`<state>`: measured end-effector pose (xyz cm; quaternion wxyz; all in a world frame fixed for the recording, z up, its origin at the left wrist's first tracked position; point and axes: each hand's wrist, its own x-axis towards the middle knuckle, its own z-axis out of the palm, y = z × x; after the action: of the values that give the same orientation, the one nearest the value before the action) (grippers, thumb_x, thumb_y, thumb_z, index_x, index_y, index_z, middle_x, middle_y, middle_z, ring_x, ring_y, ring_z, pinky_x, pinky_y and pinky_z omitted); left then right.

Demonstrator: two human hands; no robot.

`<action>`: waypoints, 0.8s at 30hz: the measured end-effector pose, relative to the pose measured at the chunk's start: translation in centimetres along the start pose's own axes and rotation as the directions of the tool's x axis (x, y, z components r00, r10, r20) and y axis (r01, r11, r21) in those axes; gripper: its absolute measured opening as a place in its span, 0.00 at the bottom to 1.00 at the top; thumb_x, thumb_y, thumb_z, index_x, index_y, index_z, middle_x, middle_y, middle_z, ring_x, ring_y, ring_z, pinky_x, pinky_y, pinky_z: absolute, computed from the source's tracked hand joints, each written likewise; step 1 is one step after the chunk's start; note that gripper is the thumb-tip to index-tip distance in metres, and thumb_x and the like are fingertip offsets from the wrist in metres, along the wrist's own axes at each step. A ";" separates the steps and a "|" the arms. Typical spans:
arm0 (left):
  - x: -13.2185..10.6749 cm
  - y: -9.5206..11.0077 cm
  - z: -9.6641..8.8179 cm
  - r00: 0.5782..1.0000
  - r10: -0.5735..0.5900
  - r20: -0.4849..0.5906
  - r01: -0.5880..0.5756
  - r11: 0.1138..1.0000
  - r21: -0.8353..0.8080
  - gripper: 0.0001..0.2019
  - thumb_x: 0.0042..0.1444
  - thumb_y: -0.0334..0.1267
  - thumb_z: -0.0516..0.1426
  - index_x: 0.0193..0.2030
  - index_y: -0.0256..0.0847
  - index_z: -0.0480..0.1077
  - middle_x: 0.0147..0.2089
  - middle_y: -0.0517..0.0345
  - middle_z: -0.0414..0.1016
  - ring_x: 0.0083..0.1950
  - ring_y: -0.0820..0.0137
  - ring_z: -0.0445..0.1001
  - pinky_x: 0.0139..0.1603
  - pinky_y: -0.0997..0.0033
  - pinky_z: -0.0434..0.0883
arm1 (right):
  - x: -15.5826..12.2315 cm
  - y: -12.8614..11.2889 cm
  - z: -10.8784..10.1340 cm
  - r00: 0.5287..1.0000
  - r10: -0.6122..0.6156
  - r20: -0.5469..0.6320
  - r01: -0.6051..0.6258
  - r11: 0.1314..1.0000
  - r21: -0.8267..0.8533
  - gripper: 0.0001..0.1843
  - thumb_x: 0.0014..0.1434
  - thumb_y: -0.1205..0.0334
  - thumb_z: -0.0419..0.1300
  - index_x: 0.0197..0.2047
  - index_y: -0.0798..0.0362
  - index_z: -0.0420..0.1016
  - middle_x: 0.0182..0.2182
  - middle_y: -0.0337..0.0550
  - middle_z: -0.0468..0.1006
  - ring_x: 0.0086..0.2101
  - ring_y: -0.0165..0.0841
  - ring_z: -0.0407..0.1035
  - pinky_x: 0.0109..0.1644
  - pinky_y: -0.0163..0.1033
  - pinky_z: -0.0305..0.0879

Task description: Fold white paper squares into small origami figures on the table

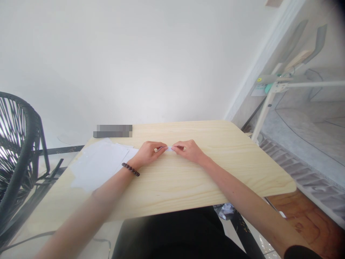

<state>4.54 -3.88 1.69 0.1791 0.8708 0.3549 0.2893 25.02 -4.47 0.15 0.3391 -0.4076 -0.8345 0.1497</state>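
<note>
Item recorded: one small white paper piece (pixel 169 148), folded down to a narrow strip, held just above the middle of a pale wooden bench (pixel 188 183). The strip was pinched at its one end by the left hand (pixel 148 152) and at its other end by the right hand (pixel 189 150), fingertips closed on it and the two hands nearly touching. A dark beaded bracelet (pixel 130 169) was noted on the left wrist. A loose pile of flat white paper sheets (pixel 97 165) was laid on the bench just left of the hands, unfolded. The folding was judged well advanced on this one piece; the pile was judged untouched. A black wire chair (pixel 18 144) was placed at the far left.
</note>
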 end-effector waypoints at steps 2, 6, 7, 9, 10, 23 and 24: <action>0.0 0.1 0.0 1.000 0.009 0.005 -0.009 1.000 0.010 0.14 0.56 0.43 0.47 0.38 0.39 0.71 0.34 0.58 0.74 0.31 0.75 0.69 0.28 0.80 0.65 | 0.0 -0.1 0.1 1.000 -0.016 0.003 0.016 1.000 -0.010 0.12 0.55 0.57 0.51 0.35 0.51 0.73 0.28 0.36 0.76 0.24 0.24 0.65 0.31 0.29 0.57; -0.1 0.3 -0.1 1.000 0.016 0.021 -0.016 0.999 0.033 0.13 0.55 0.42 0.48 0.37 0.39 0.71 0.33 0.57 0.73 0.31 0.74 0.69 0.27 0.81 0.64 | 0.0 -0.3 0.2 0.999 -0.049 0.002 0.049 0.999 -0.018 0.11 0.55 0.58 0.51 0.36 0.50 0.73 0.28 0.36 0.76 0.24 0.24 0.64 0.31 0.30 0.57; -0.1 0.3 -0.1 1.000 0.013 0.022 -0.013 0.999 0.039 0.13 0.55 0.41 0.48 0.37 0.39 0.71 0.33 0.58 0.73 0.31 0.74 0.69 0.27 0.80 0.64 | 0.0 -0.4 0.2 0.998 -0.056 -0.002 0.056 0.998 -0.017 0.11 0.55 0.58 0.51 0.35 0.50 0.73 0.28 0.36 0.76 0.24 0.24 0.64 0.31 0.30 0.57; -0.1 0.4 -0.1 1.000 0.005 0.016 -0.006 0.999 0.043 0.13 0.54 0.41 0.49 0.36 0.39 0.71 0.32 0.58 0.73 0.31 0.74 0.68 0.28 0.80 0.64 | 0.0 -0.5 0.2 0.997 -0.071 -0.016 0.071 0.997 -0.010 0.11 0.55 0.59 0.51 0.35 0.51 0.73 0.29 0.36 0.76 0.25 0.25 0.65 0.32 0.30 0.57; -0.1 0.5 -0.1 1.000 0.002 0.009 -0.002 0.999 0.040 0.12 0.54 0.41 0.49 0.36 0.39 0.70 0.32 0.58 0.73 0.31 0.74 0.68 0.28 0.80 0.64 | 0.0 -0.5 0.2 0.997 -0.080 -0.023 0.079 0.997 -0.010 0.10 0.55 0.59 0.51 0.35 0.51 0.73 0.30 0.37 0.75 0.26 0.25 0.65 0.32 0.29 0.57; -0.1 0.3 0.2 0.997 0.031 -0.065 -0.031 0.999 -0.009 0.09 0.52 0.39 0.51 0.36 0.39 0.69 0.34 0.59 0.73 0.33 0.75 0.68 0.36 0.77 0.66 | -0.1 -0.4 0.3 0.989 -0.134 -0.068 0.129 0.989 -0.072 0.10 0.55 0.60 0.51 0.36 0.51 0.72 0.31 0.37 0.76 0.28 0.25 0.66 0.33 0.29 0.58; -0.1 0.2 0.2 0.997 0.030 -0.068 -0.031 1.000 -0.007 0.09 0.52 0.39 0.51 0.36 0.39 0.69 0.34 0.59 0.73 0.33 0.75 0.68 0.36 0.76 0.66 | -0.1 -0.4 0.3 0.988 -0.135 -0.069 0.130 0.989 -0.074 0.10 0.55 0.60 0.51 0.36 0.51 0.72 0.31 0.37 0.76 0.29 0.25 0.66 0.33 0.29 0.58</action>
<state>4.75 -4.13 1.58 0.1658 0.8651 0.3463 0.3227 24.58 -4.77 0.07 0.3647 -0.3678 -0.8514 0.0826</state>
